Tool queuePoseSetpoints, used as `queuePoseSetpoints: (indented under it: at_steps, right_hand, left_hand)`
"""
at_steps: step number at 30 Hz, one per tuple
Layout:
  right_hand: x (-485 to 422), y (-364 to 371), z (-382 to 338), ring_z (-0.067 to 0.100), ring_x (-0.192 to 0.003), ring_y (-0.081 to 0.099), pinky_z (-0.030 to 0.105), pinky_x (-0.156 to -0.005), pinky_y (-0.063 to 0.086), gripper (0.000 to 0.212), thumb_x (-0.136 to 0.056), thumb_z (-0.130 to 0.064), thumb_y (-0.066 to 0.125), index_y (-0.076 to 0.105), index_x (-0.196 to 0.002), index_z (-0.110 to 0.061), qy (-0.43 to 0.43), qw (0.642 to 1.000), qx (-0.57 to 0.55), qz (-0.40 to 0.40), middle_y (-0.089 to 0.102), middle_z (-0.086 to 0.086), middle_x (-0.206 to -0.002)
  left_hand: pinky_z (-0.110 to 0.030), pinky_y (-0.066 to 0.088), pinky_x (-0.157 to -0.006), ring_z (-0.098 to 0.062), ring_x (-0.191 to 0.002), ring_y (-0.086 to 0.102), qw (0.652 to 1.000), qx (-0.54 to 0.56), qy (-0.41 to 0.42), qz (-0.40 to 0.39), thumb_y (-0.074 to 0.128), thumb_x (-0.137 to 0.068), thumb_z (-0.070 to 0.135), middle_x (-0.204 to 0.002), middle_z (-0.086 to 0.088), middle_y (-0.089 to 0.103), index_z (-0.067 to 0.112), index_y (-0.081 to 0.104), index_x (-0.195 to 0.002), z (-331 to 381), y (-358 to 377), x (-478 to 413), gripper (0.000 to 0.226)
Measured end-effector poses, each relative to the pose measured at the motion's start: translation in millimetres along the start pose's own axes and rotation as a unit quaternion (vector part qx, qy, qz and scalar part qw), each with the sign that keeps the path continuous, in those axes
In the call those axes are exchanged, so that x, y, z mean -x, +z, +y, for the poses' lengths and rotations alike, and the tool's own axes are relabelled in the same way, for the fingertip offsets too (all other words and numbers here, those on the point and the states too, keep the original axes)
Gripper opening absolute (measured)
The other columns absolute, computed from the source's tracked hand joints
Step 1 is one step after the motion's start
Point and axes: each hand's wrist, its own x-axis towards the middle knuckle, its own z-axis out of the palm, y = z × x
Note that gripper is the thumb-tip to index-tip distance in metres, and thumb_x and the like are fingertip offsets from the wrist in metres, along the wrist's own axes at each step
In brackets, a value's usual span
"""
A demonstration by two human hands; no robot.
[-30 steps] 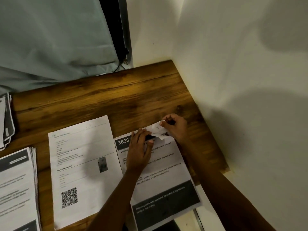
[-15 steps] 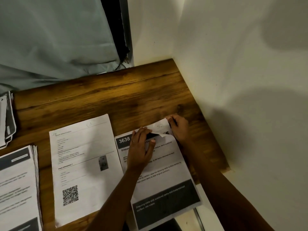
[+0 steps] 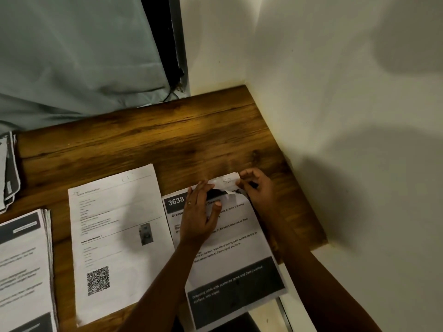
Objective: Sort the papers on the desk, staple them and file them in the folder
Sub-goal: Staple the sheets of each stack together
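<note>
A printed sheet headed "3638" [image 3: 230, 255] lies on the wooden desk [image 3: 167, 140], its near end hanging over the front edge. My left hand [image 3: 199, 216] presses flat on the sheet's upper part. My right hand [image 3: 254, 188] pinches the sheet's top right corner [image 3: 225, 182], which is folded back and shows a handwritten mark. A second sheet with a QR code [image 3: 115, 238] lies to the left. A stack of printed papers [image 3: 24, 271] sits at the far left. No stapler or folder is in view.
A few more dark-edged papers [image 3: 8, 173] lie at the desk's left edge. A white wall [image 3: 335, 116] bounds the desk on the right. A grey curtain [image 3: 72, 56] hangs behind the desk. Bare wood shows beyond the sheets.
The folded corner has been drawn further up and back by my right hand, which moved slightly right. My left hand stays pressed on the sheet.
</note>
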Motion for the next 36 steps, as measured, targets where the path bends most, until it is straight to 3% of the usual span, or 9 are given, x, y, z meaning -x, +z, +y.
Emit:
queuePoseSetpoints:
  at_steps: [6,8,13,17,22,25,29,33,36]
  right_hand:
    - [-1.1,-3.7,4.1,0.015,-0.080,0.063,0.036,-0.074,0.053,0.010,-0.088,-0.011,0.064,0.061,-0.082,-0.019,-0.031,0.999,0.003,-0.038,0.066,-0.001,-0.083]
    - [0.1,-4.3,5.8,0.020,-0.084,0.062,0.038,-0.075,0.055,0.005,-0.087,-0.018,0.065,0.061,-0.085,-0.019,-0.027,0.998,0.000,-0.056,0.063,0.005,-0.090]
    - [0.8,-11.2,-0.4,0.016,-0.093,0.057,0.028,-0.083,0.049,0.007,-0.085,-0.018,0.067,0.064,-0.082,-0.023,-0.001,0.992,-0.031,-0.120,0.056,0.009,-0.100]
    - [-3.8,-15.8,-4.8,0.004,-0.107,0.052,0.018,-0.091,0.044,0.015,-0.089,-0.010,0.060,0.067,-0.080,-0.020,0.069,0.979,-0.031,-0.187,0.052,-0.002,-0.107]
    - [-14.1,-8.2,-8.9,0.002,-0.096,0.057,0.011,-0.079,0.045,0.008,-0.090,-0.013,0.061,0.067,-0.095,-0.011,0.068,0.994,-0.011,-0.081,0.062,-0.003,-0.102]
    - [-19.2,3.9,-9.7,0.004,-0.089,0.058,0.013,-0.073,0.049,0.035,-0.077,-0.013,0.076,0.061,-0.108,-0.012,0.091,0.995,0.026,-0.016,0.062,-0.007,-0.098]
    - [-27.0,16.2,-11.6,0.004,-0.077,0.057,0.014,-0.066,0.047,0.034,-0.069,-0.015,0.082,0.062,-0.097,-0.014,0.112,0.989,0.095,0.008,0.061,-0.007,-0.088]
    - [-34.3,17.7,-7.9,0.010,-0.081,0.060,0.029,-0.076,0.052,0.021,-0.073,-0.025,0.079,0.063,-0.085,-0.020,0.109,0.976,0.183,0.045,0.066,-0.005,-0.087]
    - [-37.3,15.8,-7.7,0.008,-0.080,0.059,0.026,-0.073,0.047,0.019,-0.077,-0.031,0.075,0.066,-0.088,-0.019,0.100,0.970,0.217,0.039,0.069,-0.004,-0.091]
  left_hand:
    - [-0.040,0.013,-0.117,0.013,-0.138,0.000,1.000,-0.006,0.016,0.005,0.037,-0.093,0.046,-0.149,-0.007,0.036,0.023,0.030,-0.140,-3.4,1.4,0.2,0.053]
    - [-0.038,0.012,-0.118,0.003,-0.141,0.009,1.000,-0.013,0.019,-0.001,0.036,-0.093,0.049,-0.151,-0.006,0.035,0.020,0.031,-0.142,-4.5,2.4,0.0,0.057]
    - [-0.037,0.011,-0.119,-0.012,-0.143,0.019,0.999,-0.026,0.042,-0.011,0.028,-0.094,0.059,-0.152,-0.003,0.034,0.022,0.026,-0.147,-5.5,1.5,-1.5,0.065]
    - [-0.055,0.028,-0.113,-0.022,-0.136,0.035,1.000,0.003,0.021,-0.011,0.040,-0.091,0.054,-0.139,-0.008,0.048,0.016,0.044,-0.135,-3.0,1.3,-0.5,0.058]
    - [-0.057,0.045,-0.095,-0.029,-0.120,0.049,0.999,0.047,0.014,0.002,0.047,-0.089,0.048,-0.124,-0.005,0.051,0.021,0.045,-0.122,-5.1,2.3,-0.6,0.043]
    - [-0.057,0.044,-0.098,-0.030,-0.127,0.044,0.999,0.035,0.007,-0.007,0.045,-0.089,0.051,-0.133,-0.004,0.045,0.026,0.043,-0.129,-6.8,3.0,0.4,0.047]
    - [-0.057,0.043,-0.098,-0.030,-0.130,0.040,0.999,0.027,0.002,-0.023,0.037,-0.090,0.059,-0.140,-0.003,0.039,0.025,0.043,-0.136,-8.6,1.8,1.3,0.057]
    - [-0.058,0.043,-0.098,-0.030,-0.131,0.039,0.999,0.026,0.007,-0.026,0.039,-0.089,0.059,-0.139,-0.002,0.037,0.025,0.041,-0.137,-9.3,0.7,1.2,0.058]
    - [-0.057,0.044,-0.097,-0.032,-0.132,0.037,0.999,0.020,0.003,-0.035,0.035,-0.088,0.067,-0.141,-0.002,0.035,0.029,0.038,-0.138,-10.5,0.1,1.3,0.063]
